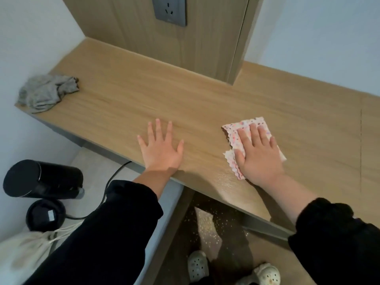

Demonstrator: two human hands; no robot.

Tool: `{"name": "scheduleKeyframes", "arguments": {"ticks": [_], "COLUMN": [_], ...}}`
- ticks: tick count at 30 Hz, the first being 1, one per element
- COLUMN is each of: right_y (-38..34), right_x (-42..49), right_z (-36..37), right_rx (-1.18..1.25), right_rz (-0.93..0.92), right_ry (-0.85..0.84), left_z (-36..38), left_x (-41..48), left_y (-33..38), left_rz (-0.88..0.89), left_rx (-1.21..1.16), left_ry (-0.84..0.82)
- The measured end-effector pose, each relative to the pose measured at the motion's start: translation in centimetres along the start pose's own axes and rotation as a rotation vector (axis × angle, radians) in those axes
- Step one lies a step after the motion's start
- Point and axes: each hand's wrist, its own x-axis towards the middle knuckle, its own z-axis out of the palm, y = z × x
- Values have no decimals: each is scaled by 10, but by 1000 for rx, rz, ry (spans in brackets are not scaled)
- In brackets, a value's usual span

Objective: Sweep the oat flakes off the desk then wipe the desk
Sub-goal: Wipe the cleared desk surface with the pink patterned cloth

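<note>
left hand [161, 150]: flat, fingers spread | right hand [259, 155]: flat, pressing down

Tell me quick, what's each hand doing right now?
Left hand: open, flat on the desk, holding nothing.
Right hand: open, straight fingers pressing the spotted cloth onto the desk.

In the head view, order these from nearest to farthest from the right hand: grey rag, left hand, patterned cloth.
1. patterned cloth, under the right hand.
2. left hand, flat on the desk, to its left.
3. grey rag, at the far left corner.
</note>
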Motion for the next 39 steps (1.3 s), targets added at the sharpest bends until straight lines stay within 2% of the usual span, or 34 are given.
{"name": "scheduleKeyframes", "arguments": {"ticks": [2,3,6,8,10,12,14,16,18,22,26,31,33,36,38,39], "right_y": [-12,-14,0,34,81,126,155,159,145,88,52,93,128,146,121,102], "right_x": [-6,-16,-66,-86,-78,-53,-25,-8,-5,-45,-89,-141,-142,-116,-93,-86], "right_z": [1,4,14,15,12,5,-4,-7,-6,6,22,31,27,19,16,13], "right_rx": [37,27,-25,-44,-55,-27,43,68,74,44,23,-61,-48,61,76,79], "right_rz": [47,4,-317,-448,-344,-33,247,364,354,91,25,-149,-8,399,514,503], "right_ry": [0,2,11,-41,-51,14,5,-28,-32,3,21,11,-1,19,3,-7], "left_z": [-1,-1,-2,-3,-4,-3,-1,2,3,4,5,4,4,6,5,5], "left_x": [0,-1,-7,-13,-22,-28,-31,-30,-28,-28,-26,-26,-27,-27,-27,-27], "left_y": [4,8,33,59,92,121,134,136,135,135,131,132,132,132,133,133], "left_rz": [22,28,41,110,229,327,369,376,382,386,389,400,401,394,391,392], "left_rx": [12,7,-32,-21,8,29,23,4,0,3,-74,-50,-35,-31,-50,-60], "left_ry": [-18,-28,-35,-31,-29,-33,-27,-6,4,11,29,47,54,63,60,57]}}
